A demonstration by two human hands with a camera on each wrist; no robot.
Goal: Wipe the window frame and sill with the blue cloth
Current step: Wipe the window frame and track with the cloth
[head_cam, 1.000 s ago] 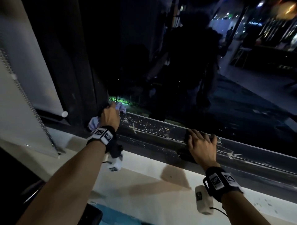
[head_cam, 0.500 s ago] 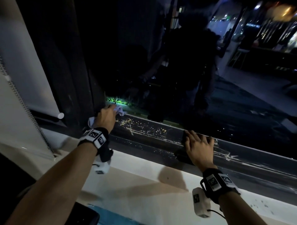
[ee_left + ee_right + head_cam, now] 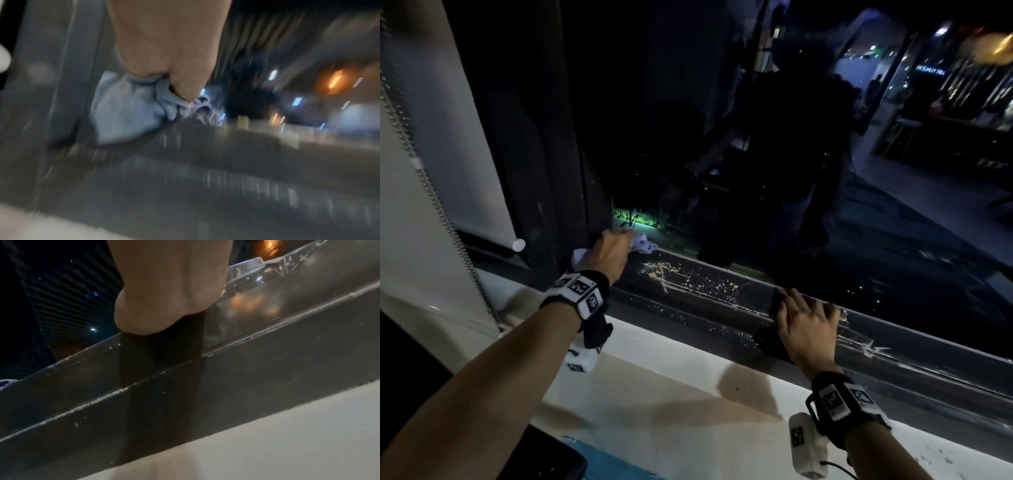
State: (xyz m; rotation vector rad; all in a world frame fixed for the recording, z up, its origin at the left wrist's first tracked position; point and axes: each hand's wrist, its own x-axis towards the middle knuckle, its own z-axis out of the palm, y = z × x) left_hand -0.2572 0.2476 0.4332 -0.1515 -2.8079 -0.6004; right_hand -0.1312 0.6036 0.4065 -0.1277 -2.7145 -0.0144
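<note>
Left hand (image 3: 609, 251) clenched around the blue cloth (image 3: 642, 244), bunched, pressed into the bottom-left corner of the window frame (image 3: 722, 301) where the dark vertical post (image 3: 541, 154) meets the lower rail. Cloth sticks out on both sides of the fist in the head view; left wrist view shows thumb and fingers wrapped over the wad (image 3: 131, 105), cloth touching the rail and the post base. That view is heavily motion-blurred.

Right hand (image 3: 806, 323) flat on the lower rail further right, well apart from the left hand, fingers spread and straight, gripping nothing; fingertips at the glass edge. Right wrist view shows the heel of the palm (image 3: 164, 296) on the rail's upper step.

Rail is dark metal with yellowish crumbs and white specks (image 3: 688, 277) between the 2 hands, plus white scratch marks (image 3: 873, 349) right of the right hand. White sill (image 3: 688, 370) runs below the rail, hand shadows on it. Roller blind (image 3: 448, 137) with bead chain (image 3: 445, 212) at left. Glass (image 3: 791, 154) is dark, shows night street lights and a reflection of the person. Both wrists wear black straps with tagged white camera units (image 3: 582, 294).
</note>
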